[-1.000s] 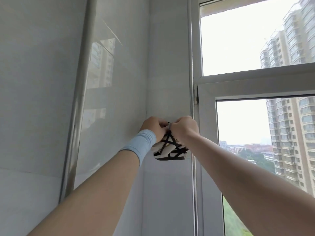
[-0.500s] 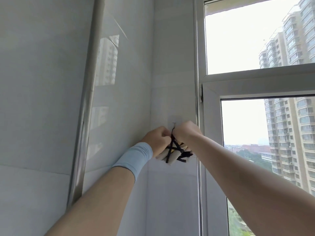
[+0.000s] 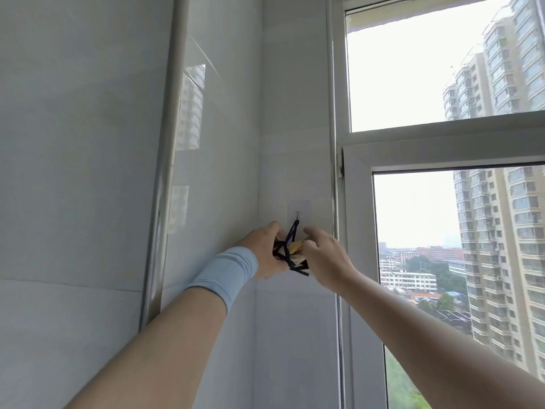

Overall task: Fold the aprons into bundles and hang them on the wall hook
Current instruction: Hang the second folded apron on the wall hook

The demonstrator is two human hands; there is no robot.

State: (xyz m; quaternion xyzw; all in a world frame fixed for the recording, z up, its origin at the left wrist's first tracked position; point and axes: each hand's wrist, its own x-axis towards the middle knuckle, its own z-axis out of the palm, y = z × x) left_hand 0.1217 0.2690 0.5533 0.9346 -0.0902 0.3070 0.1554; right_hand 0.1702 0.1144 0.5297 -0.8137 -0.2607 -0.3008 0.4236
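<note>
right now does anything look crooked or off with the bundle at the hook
Nothing damaged. The apron bundle sits tilted between the left hand and right hand, its dark loop reaching up toward the wall hook; whether it is hooked is unclear.

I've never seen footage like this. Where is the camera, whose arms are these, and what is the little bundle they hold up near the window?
There is no machine here. A person wears a camera on the head, so you see their own two arms reaching forward. It is a single view, looking at a tiled wall beside a window. The left hand, with a pale blue wristband, grips a small apron bundle, pale cloth tied with dark straps. The right hand lies against its other side; whether it grips is hidden. A strap loop reaches up towards a small hook on the wall. Whether it has caught is too small to tell.
</note>
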